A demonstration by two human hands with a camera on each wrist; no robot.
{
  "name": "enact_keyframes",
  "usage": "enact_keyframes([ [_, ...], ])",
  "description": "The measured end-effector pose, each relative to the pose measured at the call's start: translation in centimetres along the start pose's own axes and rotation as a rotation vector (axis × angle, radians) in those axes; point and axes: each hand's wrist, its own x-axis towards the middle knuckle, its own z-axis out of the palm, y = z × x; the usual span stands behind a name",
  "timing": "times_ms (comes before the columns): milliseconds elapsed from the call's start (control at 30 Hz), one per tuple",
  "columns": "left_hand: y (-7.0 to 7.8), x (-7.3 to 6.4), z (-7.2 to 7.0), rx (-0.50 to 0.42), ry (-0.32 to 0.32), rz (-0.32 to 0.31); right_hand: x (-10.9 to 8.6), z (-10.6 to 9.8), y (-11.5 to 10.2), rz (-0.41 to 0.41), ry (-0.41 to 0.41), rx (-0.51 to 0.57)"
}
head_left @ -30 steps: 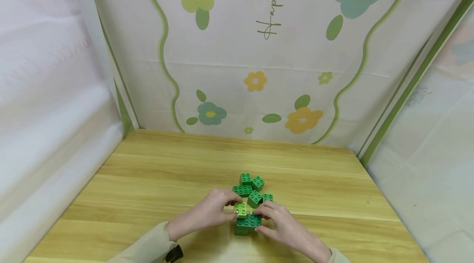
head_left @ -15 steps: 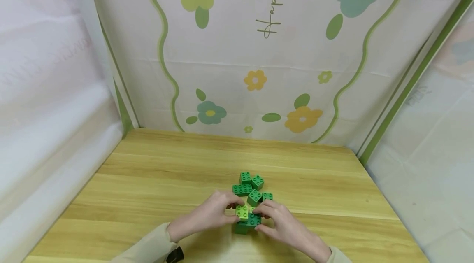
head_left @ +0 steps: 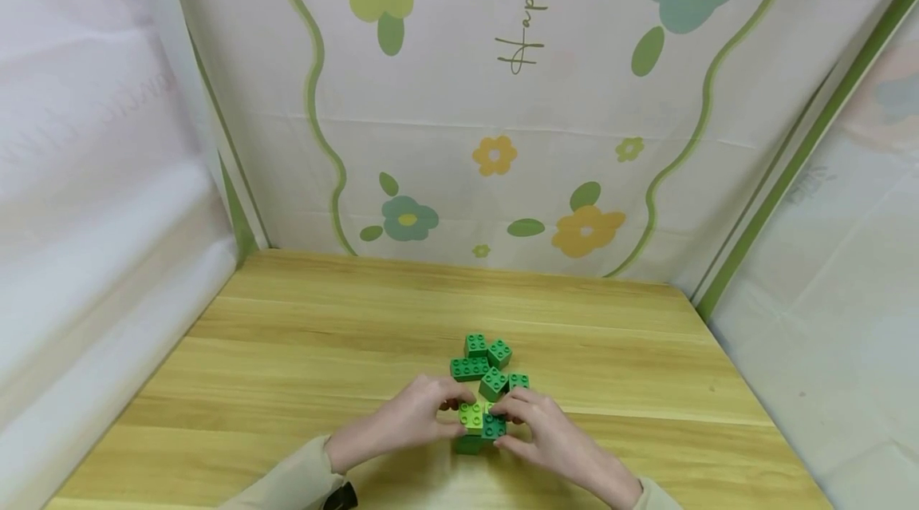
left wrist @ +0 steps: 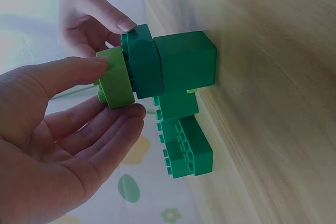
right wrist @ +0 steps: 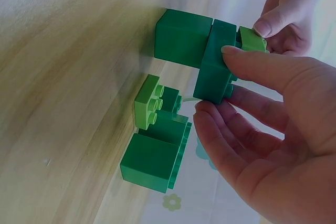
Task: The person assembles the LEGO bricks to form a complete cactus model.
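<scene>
My left hand (head_left: 424, 413) pinches a light green brick (left wrist: 116, 81) between thumb and fingers. This brick is over the left half of a longer dark green brick (left wrist: 145, 61), slightly tilted, with some dark studs showing between them in the left wrist view. The right end of the dark green brick is held by my right hand (head_left: 547, 436), its thumb on the near side and fingers on the far side. Beneath its left part stands a taller green block (right wrist: 184, 36) on the table. A second light green brick (right wrist: 147, 102) lies on the table just behind.
Several loose green bricks lie behind the stack, among them a long brick (head_left: 470, 368), a small square brick (head_left: 476, 345) and a turned one (head_left: 494, 384). Wooden tabletop (head_left: 323, 318) surrounds them. A flower-printed cloth (head_left: 431, 95) hangs along the far edge.
My left hand has moved slightly right and nearer, bringing the light green brick down over the left half of the dark green brick. My right hand has stayed in place.
</scene>
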Motion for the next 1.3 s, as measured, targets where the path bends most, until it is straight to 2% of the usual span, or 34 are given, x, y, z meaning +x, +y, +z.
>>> enact_keyframes([
  [867, -0.29, -0.08, 0.34, -0.088, -0.005, -0.045, -0.01, 0.21, 0.31, -0.03, 0.012, -0.001],
  [1300, -0.27, 0.04, 0.59, -0.038, 0.001, -0.002, 0.02, 0.19, 0.32, -0.027, 0.015, 0.0],
])
